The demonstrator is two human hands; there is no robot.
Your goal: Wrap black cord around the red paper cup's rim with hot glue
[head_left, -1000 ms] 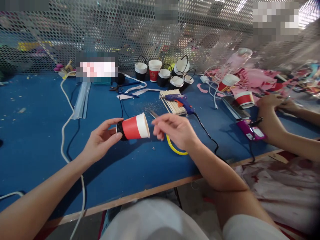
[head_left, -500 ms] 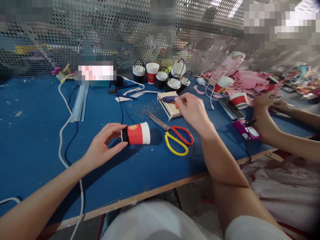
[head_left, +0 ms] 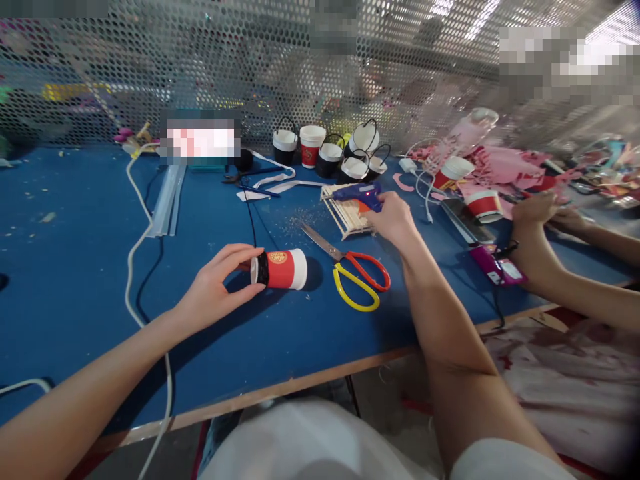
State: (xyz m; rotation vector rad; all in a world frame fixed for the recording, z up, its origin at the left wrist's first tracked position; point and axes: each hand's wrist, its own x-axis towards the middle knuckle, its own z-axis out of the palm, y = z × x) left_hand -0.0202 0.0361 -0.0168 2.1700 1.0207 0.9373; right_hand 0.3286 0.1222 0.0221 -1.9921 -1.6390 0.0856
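Note:
A red-and-white paper cup (head_left: 283, 269) lies on its side, with black cord wound around its base end. My left hand (head_left: 220, 283) grips it there, thumb and fingers on opposite sides of the black band. A black strand (head_left: 251, 217) runs up from near the cup toward a dark ball (head_left: 243, 160). My right hand (head_left: 393, 220) is closed around the handle of a blue glue gun (head_left: 363, 193), which is over a small rack of pale sticks (head_left: 346, 215). Between my hands lie open scissors (head_left: 345, 257) with one red and one yellow handle loop.
Several cord-handled black-and-white cups (head_left: 329, 159) and a red cup (head_left: 311, 148) stand at the back. Clear glue sticks (head_left: 167, 200) and a white cable (head_left: 131, 267) are on the left. To the right are a phone (head_left: 467, 220), a purple pack (head_left: 497, 267) and another person's hands (head_left: 535, 213).
My right hand has shifted along the glue gun to its handle, and more of the gun's body shows. The cup has turned slightly in my left hand. The view has moved a little.

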